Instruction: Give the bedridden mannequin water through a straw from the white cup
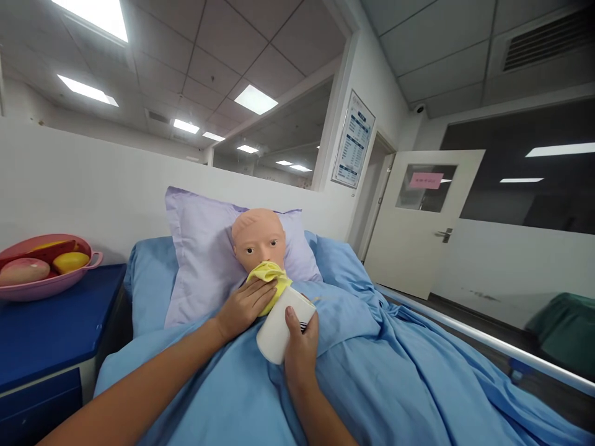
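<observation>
A medical training manikin (258, 235) lies in a bed with its bald head on a lilac pillow (199, 248). Over its mouth and chin is a yellow cloth (269, 272). My left hand (246, 303) presses this cloth there, fingers laid across it and close together. Just below and to the right, my right hand (302, 341) grips a white cup (277, 331) with dark stripes on its side. The cup is tilted, close to the cloth, above the blue quilt (372, 371). I cannot see what is inside it.
At the left, a pink basin (56, 286) of fruit stands on a blue bedside cabinet (56, 334). A metal bed rail (488, 337) runs along the right side. Beyond it a white door (418, 248) stands ajar, and green fabric (564, 334) shows at the right edge.
</observation>
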`<state>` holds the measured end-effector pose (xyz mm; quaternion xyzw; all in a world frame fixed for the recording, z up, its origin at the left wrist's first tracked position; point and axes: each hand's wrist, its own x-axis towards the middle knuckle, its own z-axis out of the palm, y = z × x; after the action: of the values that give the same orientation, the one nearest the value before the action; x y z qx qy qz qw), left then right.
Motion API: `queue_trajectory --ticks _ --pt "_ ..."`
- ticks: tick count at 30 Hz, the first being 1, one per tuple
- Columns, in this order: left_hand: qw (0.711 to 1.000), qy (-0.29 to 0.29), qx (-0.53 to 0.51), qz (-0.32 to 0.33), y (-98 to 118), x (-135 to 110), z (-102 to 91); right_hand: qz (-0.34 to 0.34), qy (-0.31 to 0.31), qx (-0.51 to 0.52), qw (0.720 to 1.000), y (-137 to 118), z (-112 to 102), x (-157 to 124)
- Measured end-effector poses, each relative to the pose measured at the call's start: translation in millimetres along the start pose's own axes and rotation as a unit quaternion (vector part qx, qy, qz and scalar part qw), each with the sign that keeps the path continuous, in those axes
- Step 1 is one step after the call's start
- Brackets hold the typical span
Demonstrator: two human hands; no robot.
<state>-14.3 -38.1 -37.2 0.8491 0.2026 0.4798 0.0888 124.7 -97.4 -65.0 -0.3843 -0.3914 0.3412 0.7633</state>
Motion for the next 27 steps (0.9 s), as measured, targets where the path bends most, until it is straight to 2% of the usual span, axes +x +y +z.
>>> queue_trajectory --ticks 3,5,7,9,12,15,19,23,27 --pt "0.998 0.003 0.034 0.044 7.5 6.3 -4.6 -0.007 -0.003 0.004 1.000 0.5 0.0 0.8" --pt "0.991 0.010 0.099 0.093 8.3 18.4 -3.3 -0.008 -0.003 0.002 1.000 1.8 -0.6 1.9" --pt "0.968 0.021 0.197 0.156 2.4 31.3 2.4 -0.003 0.006 0.003 1.000 3.7 -1.4 3.1" --pt "0.932 0.027 0.293 0.210 -8.0 38.7 10.6 0.006 0.013 0.004 1.000 5.5 -1.9 4.3" --pt "0.900 0.042 0.360 0.243 -20.8 33.3 20.1 0.012 0.011 0.002 1.000 7.1 -2.1 5.4" --pt "0.904 0.057 0.343 0.247 -22.4 14.9 20.1 0.004 0.004 0.008 1.000 6.9 -1.3 5.4" --pt "0.915 0.039 0.315 0.249 -16.4 -1.2 8.8 0.002 -0.001 0.022 1.000 5.8 -0.1 4.7" --pt "0.929 0.039 0.285 0.234 -11.4 10.3 1.4 0.002 0.001 0.013 1.000 5.6 -0.3 4.5" --pt "0.959 0.037 0.221 0.175 -16.6 24.5 7.0 0.004 0.007 0.007 1.000 4.6 -0.9 4.0"
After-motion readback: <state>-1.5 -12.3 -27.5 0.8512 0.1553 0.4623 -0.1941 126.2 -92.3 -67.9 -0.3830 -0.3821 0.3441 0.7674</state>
